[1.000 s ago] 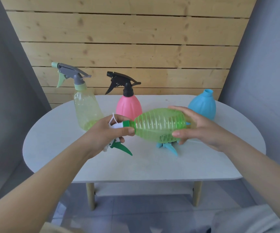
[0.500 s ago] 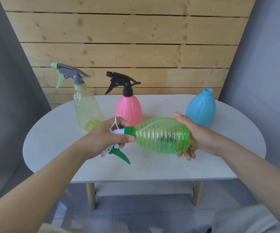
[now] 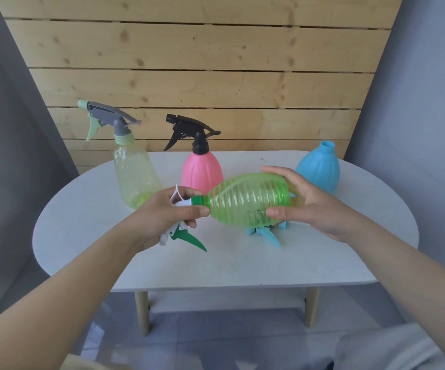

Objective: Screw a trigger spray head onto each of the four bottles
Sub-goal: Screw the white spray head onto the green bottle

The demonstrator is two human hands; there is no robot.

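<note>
While the left hand (image 3: 166,214) keeps its fingers wrapped around the white and green spray head (image 3: 182,231) at the neck of the green bottle (image 3: 245,200), the right hand (image 3: 300,200) has changed its grip since half a second ago: then it cupped the bottle's base from behind with the fingers underneath, and now the thumb lies across the near side and the fingers curl over the top, clamped on the wide end. The bottle lies sideways in the air above the white table (image 3: 82,209), neck to the left, and sits a little higher than before. With the bottle raised, the blue spray head (image 3: 265,233) lying on the table beneath it shows again. The yellow bottle (image 3: 136,177) with its grey head and the pink bottle (image 3: 202,172) with its black head stand upright at the back where they were, and the blue bottle (image 3: 320,169) stands uncapped at the right, unmoved.
</note>
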